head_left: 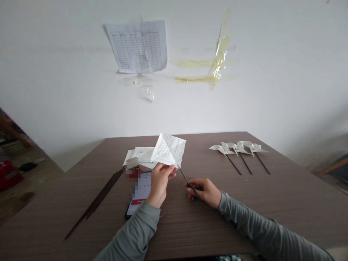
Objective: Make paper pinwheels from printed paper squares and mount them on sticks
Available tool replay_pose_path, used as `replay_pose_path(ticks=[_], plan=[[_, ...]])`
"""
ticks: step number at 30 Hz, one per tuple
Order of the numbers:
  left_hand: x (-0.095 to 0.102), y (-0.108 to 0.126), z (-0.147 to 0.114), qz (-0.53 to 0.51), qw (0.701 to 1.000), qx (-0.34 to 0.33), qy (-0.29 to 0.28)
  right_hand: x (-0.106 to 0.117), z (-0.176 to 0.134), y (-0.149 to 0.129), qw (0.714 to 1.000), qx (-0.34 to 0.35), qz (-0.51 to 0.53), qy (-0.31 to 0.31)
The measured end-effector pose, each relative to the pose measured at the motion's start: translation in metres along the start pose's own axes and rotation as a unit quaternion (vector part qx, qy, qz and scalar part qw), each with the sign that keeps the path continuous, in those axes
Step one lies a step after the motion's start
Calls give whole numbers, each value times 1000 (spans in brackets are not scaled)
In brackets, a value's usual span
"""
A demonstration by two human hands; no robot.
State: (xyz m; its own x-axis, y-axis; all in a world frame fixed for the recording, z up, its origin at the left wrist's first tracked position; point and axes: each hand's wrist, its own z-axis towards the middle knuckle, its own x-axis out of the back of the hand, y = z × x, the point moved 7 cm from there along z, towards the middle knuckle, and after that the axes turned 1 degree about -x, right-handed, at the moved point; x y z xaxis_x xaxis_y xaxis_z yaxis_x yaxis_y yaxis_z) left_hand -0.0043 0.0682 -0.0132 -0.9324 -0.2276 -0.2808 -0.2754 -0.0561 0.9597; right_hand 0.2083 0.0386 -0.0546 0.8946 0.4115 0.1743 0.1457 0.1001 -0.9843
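Observation:
My left hand (160,181) pinches the lower edge of a square of printed paper (169,148), held up above the table with crease lines across it. In my right hand (203,190) is a pair of scissors (187,182), fingers closed round the dark handles. The blades point up and left, their tips at the paper's lower right corner, close to my left fingertips. Whether the blades are apart cannot be made out. Behind the left hand lies a stack of printed paper sheets (143,154), partly covered by the held square.
A phone (140,194) lies beside my left wrist, with a small box (133,165) behind it. Dark thin sticks (100,197) lie in a bundle at left. Three paper pinwheels (236,148) on sticks rest at right on the brown table (272,206). A wall stands behind.

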Motion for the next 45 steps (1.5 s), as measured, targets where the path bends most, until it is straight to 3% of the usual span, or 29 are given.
replay_pose_path(ticks=[45], plan=[[-3, 6, -4, 45, 999, 17, 0, 0, 0, -7, 1000, -17, 5, 22]])
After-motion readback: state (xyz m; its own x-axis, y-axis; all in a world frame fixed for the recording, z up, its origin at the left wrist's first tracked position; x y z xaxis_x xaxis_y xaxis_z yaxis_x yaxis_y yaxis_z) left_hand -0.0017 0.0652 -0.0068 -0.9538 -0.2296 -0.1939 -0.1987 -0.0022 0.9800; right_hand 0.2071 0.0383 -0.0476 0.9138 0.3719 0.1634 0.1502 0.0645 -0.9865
